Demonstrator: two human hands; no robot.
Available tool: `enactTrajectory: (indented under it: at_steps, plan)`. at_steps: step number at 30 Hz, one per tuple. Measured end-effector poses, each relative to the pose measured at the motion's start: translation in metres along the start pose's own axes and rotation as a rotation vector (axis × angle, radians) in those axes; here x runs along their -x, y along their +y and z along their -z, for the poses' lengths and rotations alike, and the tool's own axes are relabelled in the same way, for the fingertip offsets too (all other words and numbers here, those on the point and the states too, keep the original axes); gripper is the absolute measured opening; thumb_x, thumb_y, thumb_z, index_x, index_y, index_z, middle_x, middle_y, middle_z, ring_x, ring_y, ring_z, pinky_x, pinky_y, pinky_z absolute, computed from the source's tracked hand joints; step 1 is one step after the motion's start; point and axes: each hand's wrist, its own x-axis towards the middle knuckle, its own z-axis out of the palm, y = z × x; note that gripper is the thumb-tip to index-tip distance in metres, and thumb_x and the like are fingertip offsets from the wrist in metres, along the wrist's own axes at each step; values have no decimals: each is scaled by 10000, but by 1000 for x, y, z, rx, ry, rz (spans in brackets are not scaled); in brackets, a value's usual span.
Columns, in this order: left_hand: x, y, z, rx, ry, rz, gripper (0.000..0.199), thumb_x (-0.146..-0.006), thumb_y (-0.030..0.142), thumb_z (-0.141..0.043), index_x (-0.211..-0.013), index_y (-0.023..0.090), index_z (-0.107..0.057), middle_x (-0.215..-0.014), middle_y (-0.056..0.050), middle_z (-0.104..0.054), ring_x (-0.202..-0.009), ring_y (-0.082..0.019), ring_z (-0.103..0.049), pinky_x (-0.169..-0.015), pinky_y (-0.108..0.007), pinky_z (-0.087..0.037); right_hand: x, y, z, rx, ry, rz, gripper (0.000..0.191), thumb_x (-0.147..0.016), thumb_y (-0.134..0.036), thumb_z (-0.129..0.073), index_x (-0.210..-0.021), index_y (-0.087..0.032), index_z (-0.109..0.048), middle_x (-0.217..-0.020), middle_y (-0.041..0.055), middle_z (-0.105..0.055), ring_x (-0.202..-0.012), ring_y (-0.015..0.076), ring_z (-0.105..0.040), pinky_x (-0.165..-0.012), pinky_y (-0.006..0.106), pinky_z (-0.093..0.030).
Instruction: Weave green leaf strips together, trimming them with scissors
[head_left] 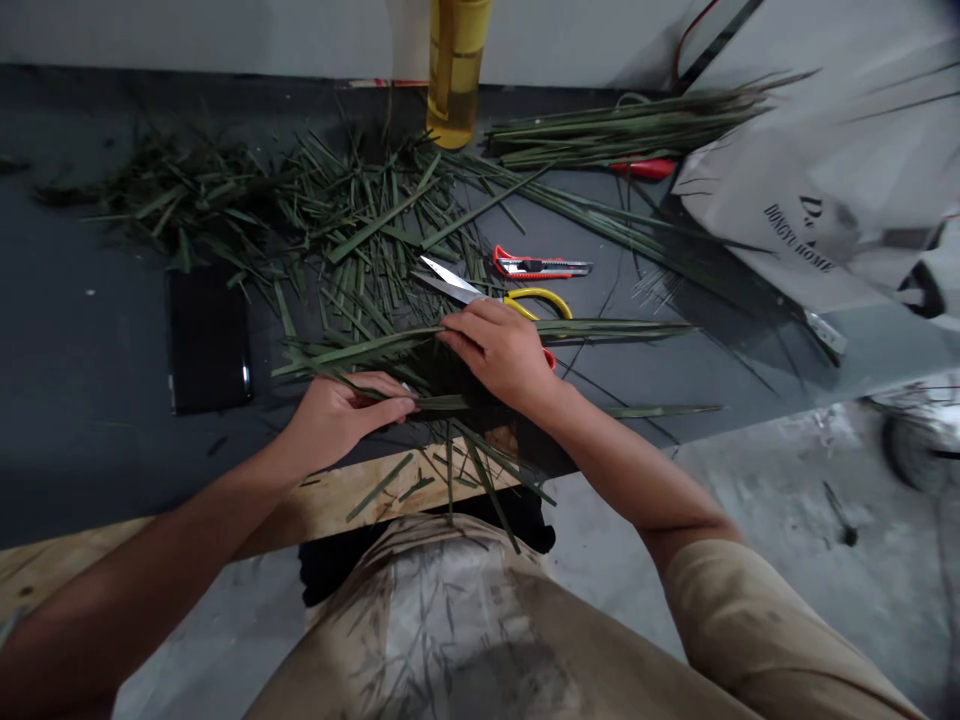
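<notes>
My left hand (pixel 337 415) is closed, pinching a long green leaf strip (pixel 450 402) between thumb and fingers near the table's front edge. Above and to the right, my right hand (pixel 495 350) has its fingers closed on a bundle of leaf strips (pixel 607 330) that stretches out to both sides. Beside that hand lie scissors (pixel 547 296) with yellow and red handles, partly hidden under the hand, their blades pointing left. A red utility knife (pixel 540 266) rests just beyond them.
A heap of cut leaf pieces (pixel 375 210) spreads across the table's back left. A black phone (pixel 208 340) lies at left. At the back stand a yellow bottle (pixel 456 80) and long leaves (pixel 622 130). A white printed bag (pixel 817 210) is at right.
</notes>
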Motion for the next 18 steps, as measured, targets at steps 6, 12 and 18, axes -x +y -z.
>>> enactTrajectory:
  at_steps: [6,12,18]
  plan:
    - [0,4,-2,32,25,6,209,-786,386,-779,-686,202,-771,-773,-56,-788,-704,-203,-715,-659,-297,-570,-4,6,7,2,36,6,240,-1064,-327,-587,-1018,-193,-780,-912,77,-757,-832,198,-649,-779,329,-485]
    - [-1,-6,-3,318,181,129,212,-809,368,-776,-832,158,-791,-815,-84,-807,-627,-174,-693,-619,-292,-575,-2,0,10,33,28,25,254,-1070,-341,-572,-1013,-216,-785,-929,73,-774,-844,204,-656,-792,347,-488]
    - [0,-6,-3,190,156,142,181,-790,351,-766,-789,174,-800,-728,-74,-781,-610,-192,-682,-623,-317,-571,-3,10,16,57,19,-42,256,-1067,-343,-563,-1032,-232,-791,-951,77,-762,-875,224,-651,-827,376,-485]
